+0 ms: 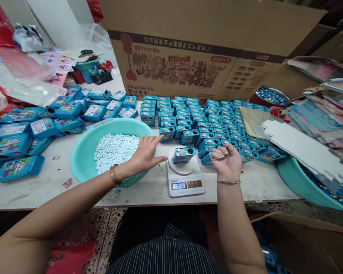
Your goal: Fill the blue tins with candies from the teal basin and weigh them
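Observation:
A blue tin (184, 155) with a round hole in its top stands upright on the round plate of a white digital scale (186, 186). The scale's display is lit. A small white piece lies on the tin's top, near its left end. My left hand (144, 154) is open, fingers stretched out and thumb pointing toward the tin, between it and a turquoise basin (80, 152) of small pale tablets (116, 150). To the scale's right, my right hand (228, 160) is raised with its fingers curled; anything inside them is hidden. Neither hand touches the tin.
Rows of blue tins (217, 125) stand behind the scale. More tins (20, 146) lie piled at the left. A large cardboard box (174, 42) walls off the back. At the right, white card sheets (305, 148) lie across another turquoise basin (291, 173).

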`<action>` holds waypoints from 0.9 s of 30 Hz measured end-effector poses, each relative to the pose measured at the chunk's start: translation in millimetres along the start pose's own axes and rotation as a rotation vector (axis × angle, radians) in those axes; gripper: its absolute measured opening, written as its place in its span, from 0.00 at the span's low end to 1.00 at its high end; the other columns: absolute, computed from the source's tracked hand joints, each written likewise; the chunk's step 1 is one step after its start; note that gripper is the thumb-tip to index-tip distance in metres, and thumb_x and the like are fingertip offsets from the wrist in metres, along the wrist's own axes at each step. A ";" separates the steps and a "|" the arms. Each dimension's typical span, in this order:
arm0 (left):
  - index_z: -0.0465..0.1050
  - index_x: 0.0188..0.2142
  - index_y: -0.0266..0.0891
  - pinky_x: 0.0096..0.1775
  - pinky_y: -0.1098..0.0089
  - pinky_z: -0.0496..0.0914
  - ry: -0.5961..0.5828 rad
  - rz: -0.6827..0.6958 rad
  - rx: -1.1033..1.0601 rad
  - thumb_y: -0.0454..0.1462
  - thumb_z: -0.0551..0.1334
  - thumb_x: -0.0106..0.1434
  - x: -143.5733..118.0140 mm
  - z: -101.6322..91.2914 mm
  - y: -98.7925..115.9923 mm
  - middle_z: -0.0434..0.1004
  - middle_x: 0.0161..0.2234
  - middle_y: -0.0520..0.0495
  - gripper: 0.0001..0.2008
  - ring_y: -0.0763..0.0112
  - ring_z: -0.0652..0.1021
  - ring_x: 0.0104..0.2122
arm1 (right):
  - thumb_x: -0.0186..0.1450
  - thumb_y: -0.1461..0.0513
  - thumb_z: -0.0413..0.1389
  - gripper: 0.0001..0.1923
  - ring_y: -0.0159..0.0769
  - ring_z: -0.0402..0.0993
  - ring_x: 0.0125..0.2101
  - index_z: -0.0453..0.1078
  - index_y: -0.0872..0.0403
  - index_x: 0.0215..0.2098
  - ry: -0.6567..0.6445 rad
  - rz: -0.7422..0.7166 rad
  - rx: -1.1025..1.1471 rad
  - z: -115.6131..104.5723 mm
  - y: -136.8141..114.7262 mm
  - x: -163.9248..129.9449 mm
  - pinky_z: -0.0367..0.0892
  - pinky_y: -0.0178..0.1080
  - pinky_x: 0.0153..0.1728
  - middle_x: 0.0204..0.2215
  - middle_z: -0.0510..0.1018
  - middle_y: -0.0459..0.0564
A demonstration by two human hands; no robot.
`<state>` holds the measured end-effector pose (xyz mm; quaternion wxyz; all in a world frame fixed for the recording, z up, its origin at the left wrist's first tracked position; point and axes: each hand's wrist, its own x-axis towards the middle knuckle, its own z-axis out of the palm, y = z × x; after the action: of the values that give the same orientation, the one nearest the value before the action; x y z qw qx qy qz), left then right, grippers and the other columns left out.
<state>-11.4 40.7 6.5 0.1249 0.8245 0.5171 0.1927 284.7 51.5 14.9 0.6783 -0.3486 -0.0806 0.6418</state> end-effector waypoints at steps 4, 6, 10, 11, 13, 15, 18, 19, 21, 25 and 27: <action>0.58 0.63 0.40 0.59 0.45 0.58 0.007 0.001 0.013 0.49 0.63 0.62 -1.2 1.8 3.9 0.69 0.56 0.37 0.34 0.50 0.68 0.55 | 0.64 0.63 0.54 0.11 0.22 0.47 0.13 0.59 0.52 0.24 -0.010 -0.114 -0.152 9.9 6.3 -6.9 0.50 0.26 0.12 0.13 0.52 0.34; 0.62 0.61 0.40 0.60 0.42 0.56 0.015 0.008 0.025 0.48 0.63 0.62 -0.2 1.2 9.0 0.71 0.55 0.37 0.30 0.49 0.68 0.56 | 0.62 0.61 0.58 0.10 0.22 0.45 0.13 0.63 0.52 0.24 -0.042 -0.214 -0.321 13.2 10.8 -8.6 0.47 0.27 0.12 0.14 0.51 0.34; 0.71 0.54 0.40 0.62 0.38 0.52 -0.003 0.065 0.061 0.44 0.63 0.64 1.4 -1.3 24.1 0.74 0.52 0.39 0.20 0.49 0.68 0.57 | 0.61 0.52 0.60 0.12 0.25 0.50 0.16 0.70 0.53 0.29 -0.210 -0.384 -0.844 15.8 17.6 -5.3 0.48 0.30 0.16 0.15 0.58 0.36; 0.72 0.53 0.41 0.62 0.37 0.51 -0.006 0.083 0.071 0.42 0.63 0.64 1.7 -1.2 28.0 0.74 0.52 0.39 0.18 0.49 0.68 0.58 | 0.62 0.51 0.59 0.13 0.26 0.54 0.17 0.70 0.52 0.29 -0.267 -0.414 -0.994 17.0 18.7 -3.7 0.51 0.31 0.19 0.16 0.61 0.38; 0.73 0.52 0.41 0.62 0.35 0.50 -0.008 0.122 0.094 0.40 0.63 0.65 2.6 1.0 34.7 0.75 0.51 0.40 0.16 0.48 0.66 0.59 | 0.65 0.53 0.56 0.12 0.29 0.59 0.20 0.69 0.51 0.28 -0.371 -0.471 -1.315 21.6 21.2 -0.7 0.53 0.33 0.23 0.18 0.66 0.40; 0.73 0.52 0.41 0.62 0.34 0.51 -0.006 0.156 0.115 0.38 0.62 0.64 4.4 5.7 39.2 0.75 0.50 0.39 0.16 0.46 0.65 0.60 | 0.66 0.56 0.55 0.11 0.31 0.61 0.21 0.68 0.50 0.27 -0.434 -0.506 -1.645 28.6 23.9 0.8 0.50 0.35 0.25 0.18 0.68 0.42; 0.73 0.52 0.40 0.61 0.33 0.52 -0.009 0.187 0.129 0.38 0.63 0.64 8.9 14.0 42.4 0.75 0.50 0.38 0.17 0.45 0.65 0.60 | 0.65 0.57 0.56 0.08 0.34 0.61 0.21 0.68 0.49 0.29 -0.458 -0.498 -2.002 39.0 26.7 1.6 0.47 0.37 0.26 0.16 0.66 0.42; 0.72 0.52 0.40 0.61 0.33 0.52 -0.014 0.192 0.134 0.38 0.63 0.64 10.7 16.3 43.1 0.74 0.50 0.38 0.17 0.45 0.65 0.60 | 0.65 0.57 0.57 0.07 0.34 0.62 0.21 0.69 0.49 0.29 -0.461 -0.496 -2.035 41.5 26.9 2.5 0.47 0.37 0.26 0.16 0.66 0.42; 0.72 0.52 0.39 0.61 0.34 0.52 -0.033 0.201 0.144 0.38 0.63 0.64 14.7 19.7 45.1 0.74 0.50 0.38 0.17 0.45 0.65 0.60 | 0.65 0.56 0.56 0.08 0.34 0.63 0.22 0.69 0.50 0.29 -0.466 -0.509 -1.921 44.7 27.3 6.1 0.50 0.37 0.26 0.18 0.68 0.43; 0.72 0.52 0.40 0.62 0.35 0.51 -0.068 0.205 0.129 0.39 0.63 0.65 23.4 23.9 52.6 0.74 0.51 0.38 0.16 0.46 0.65 0.61 | 0.64 0.51 0.54 0.12 0.30 0.59 0.19 0.68 0.50 0.30 -0.385 -0.385 -1.162 46.7 35.2 18.2 0.55 0.34 0.23 0.19 0.65 0.41; 0.71 0.54 0.40 0.62 0.35 0.52 -0.093 0.211 0.107 0.39 0.63 0.65 28.0 26.1 56.3 0.73 0.53 0.38 0.18 0.46 0.64 0.61 | 0.61 0.49 0.57 0.14 0.27 0.55 0.17 0.68 0.50 0.30 -0.310 -0.269 -0.819 47.1 44.0 22.3 0.57 0.33 0.21 0.17 0.61 0.38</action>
<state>56.5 41.3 11.2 0.0838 0.8880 0.4304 0.1387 226.3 86.6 17.0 0.5417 -0.4744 -0.4729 0.5079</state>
